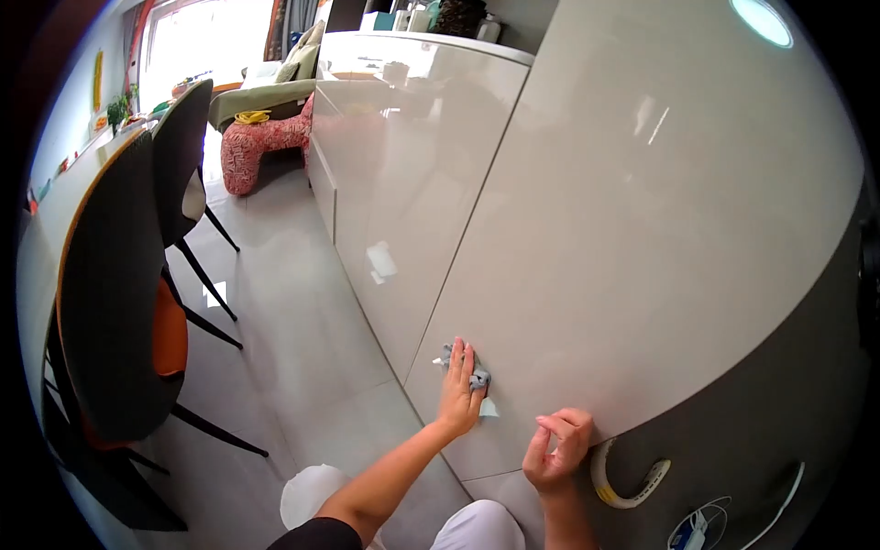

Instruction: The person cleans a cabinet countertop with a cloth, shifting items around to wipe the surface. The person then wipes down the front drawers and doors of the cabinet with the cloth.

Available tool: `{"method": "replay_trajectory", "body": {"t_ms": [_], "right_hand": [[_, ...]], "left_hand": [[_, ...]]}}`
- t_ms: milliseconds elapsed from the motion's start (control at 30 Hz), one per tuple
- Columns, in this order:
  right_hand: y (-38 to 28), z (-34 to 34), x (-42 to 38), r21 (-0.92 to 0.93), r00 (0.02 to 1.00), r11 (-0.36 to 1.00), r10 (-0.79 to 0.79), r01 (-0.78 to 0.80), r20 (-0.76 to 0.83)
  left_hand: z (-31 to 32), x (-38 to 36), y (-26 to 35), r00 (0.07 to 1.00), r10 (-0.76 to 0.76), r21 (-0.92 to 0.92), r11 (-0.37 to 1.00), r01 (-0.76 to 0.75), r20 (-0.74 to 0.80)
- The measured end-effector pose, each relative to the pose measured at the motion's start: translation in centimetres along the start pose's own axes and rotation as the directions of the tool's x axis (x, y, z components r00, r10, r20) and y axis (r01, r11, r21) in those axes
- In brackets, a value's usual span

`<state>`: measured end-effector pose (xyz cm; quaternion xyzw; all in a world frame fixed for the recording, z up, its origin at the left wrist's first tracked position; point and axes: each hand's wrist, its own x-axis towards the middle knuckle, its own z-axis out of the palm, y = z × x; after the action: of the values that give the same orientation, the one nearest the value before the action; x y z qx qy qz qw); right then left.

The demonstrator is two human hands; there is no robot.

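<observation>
My left hand (pixel 460 394) lies with its fingers stretched out on a small grey piece (pixel 479 379) against the glossy light cabinet door (pixel 587 275). Parts of the grey piece stick out on both sides of the fingers; the middle is hidden under them. Just below the hand, a small pale bluish patch (pixel 489 408) shows on the door. To the right, my right hand (pixel 559 446) is raised near the door's lower edge, fingers curled in and the thumb against them. Nothing shows between its fingertips.
Dark chairs (pixel 110 302) stand by a table (pixel 55 229) on the left. A red patterned animal-shaped stool (pixel 246 151) is farther back. On the right are a curved cream strip (pixel 628 500) and a white cable (pixel 775 518). Items stand on the cabinet top (pixel 431 41).
</observation>
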<state>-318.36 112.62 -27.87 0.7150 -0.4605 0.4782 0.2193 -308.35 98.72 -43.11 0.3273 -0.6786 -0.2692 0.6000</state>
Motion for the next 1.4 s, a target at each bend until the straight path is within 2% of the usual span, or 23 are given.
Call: {"method": "replay_trajectory", "body": {"t_ms": [100,200,300,333,367,433,533,600,667,767,800,833,867,900,933,1000,1033,1100,1133,1267,1333,1367,1400], "right_hand": [[0.2,2.0,-0.8,-0.015,1.0,1.0,0.0,0.0,0.021],[1.0,3.1,-0.6,-0.065,0.998,0.996,-0.062,0.063,0.03],[1.7,3.3,-1.5,-0.092,0.986,0.985,-0.14,0.148,0.094],[1.8,3.5,-1.7,-0.098,0.988,0.986,-0.128,0.136,0.084],[1.7,3.6,-1.9,-0.106,0.99,0.986,-0.117,0.125,0.08],[1.9,3.6,-2.2,-0.118,0.989,0.984,-0.125,0.134,0.081],[2.1,3.9,-2.2,-0.132,0.984,0.978,-0.148,0.16,0.095],[2.0,3.8,-1.9,-0.14,0.982,0.975,-0.157,0.171,0.107],[2.2,3.8,-2.1,-0.153,0.978,0.97,-0.173,0.19,0.117],[1.9,3.8,-1.8,-0.224,0.968,0.951,-0.171,0.211,0.185],[1.7,4.0,-1.4,-0.26,0.964,0.941,-0.165,0.217,0.209],[1.3,4.3,-1.7,-0.167,0.967,0.979,-0.076,0.119,0.242],[1.3,5.0,-2.1,-0.074,0.96,0.997,0.003,0.019,0.281],[1.3,5.9,-2.4,0.017,0.943,0.997,0.071,-0.081,0.324],[1.1,7.0,-2.6,0.061,0.917,0.988,0.11,-0.144,0.383],[0.5,9.3,-3.8,0.129,0.842,0.95,0.183,-0.284,0.508],[0.3,10.7,-4.9,0.143,0.821,0.941,0.186,-0.307,0.541],[0.3,13.7,-7.3,0.17,0.776,0.921,0.184,-0.351,0.603],[0.7,15.2,-8.2,0.183,0.785,0.934,0.14,-0.307,0.604],[0.8,18.9,-7.1,0.186,0.784,0.977,-0.032,-0.106,0.619],[1.1,19.8,-4.8,0.195,0.733,0.981,-0.124,-0.012,0.669],[0.7,19.2,-3.3,0.153,0.748,0.988,-0.103,0.002,0.656],[0.1,18.6,-1.5,0.067,0.771,0.99,-0.137,0.121,0.621]], "left_hand": [[0.4,1.8,0.5,0.999,0.04,0.013,0.999,-0.04,-0.035],[-1.6,9.0,3.5,0.961,0.274,0.032,0.961,-0.273,-0.041],[-1.9,11.8,-1.5,0.896,0.431,0.153,0.898,-0.413,-0.107],[-1.4,10.3,-4.2,0.967,0.187,0.039,0.982,-0.183,-0.172],[-0.6,7.6,-7.3,0.975,-0.077,-0.089,0.994,0.06,-0.208],[1.2,-0.3,-12.9,0.933,-0.326,-0.208,0.934,0.291,-0.155],[3.4,-4.7,-12.2,0.899,-0.393,-0.171,0.916,0.363,-0.193],[2.6,-1.2,-8.5,0.937,-0.301,-0.287,0.927,0.243,-0.179],[-0.5,4.8,-1.7,0.986,0.112,-0.038,0.992,-0.117,-0.126],[-0.5,6.9,-1.5,0.951,0.261,0.051,0.965,-0.256,-0.165],[0.0,6.2,-2.9,0.97,0.117,-0.063,0.989,-0.133,-0.212],[0.9,4.3,-5.3,0.97,-0.045,-0.184,0.983,0.0,-0.238],[1.2,2.7,-6.5,0.946,-0.205,-0.304,0.944,0.125,-0.251],[0.5,1.6,-6.1,0.91,-0.363,-0.519,0.827,0.217,-0.198],[-0.5,0.6,-5.4,0.861,-0.496,-0.699,0.655,0.289,-0.109],[-2.5,-1.9,-4.1,0.726,-0.67,-0.912,0.187,0.365,0.153],[-3.2,-3.1,-3.9,0.65,-0.696,-0.931,-0.075,0.357,0.305],[-4.1,-5.2,-4.2,0.707,-0.573,-0.91,-0.293,0.294,0.414],[-4.4,-6.0,-4.5,0.739,-0.501,-0.878,-0.398,0.265,0.45],[-6.8,-5.8,-4.9,0.867,-0.314,-0.819,-0.549,0.166,0.386],[-7.8,-5.6,-6.0,0.856,-0.332,-0.829,-0.529,0.18,0.397],[-7.3,-6.1,-8.3,0.859,-0.325,-0.838,-0.511,0.192,0.395],[-6.9,-6.5,-9.8,0.862,-0.319,-0.846,-0.492,0.204,0.393]]}}
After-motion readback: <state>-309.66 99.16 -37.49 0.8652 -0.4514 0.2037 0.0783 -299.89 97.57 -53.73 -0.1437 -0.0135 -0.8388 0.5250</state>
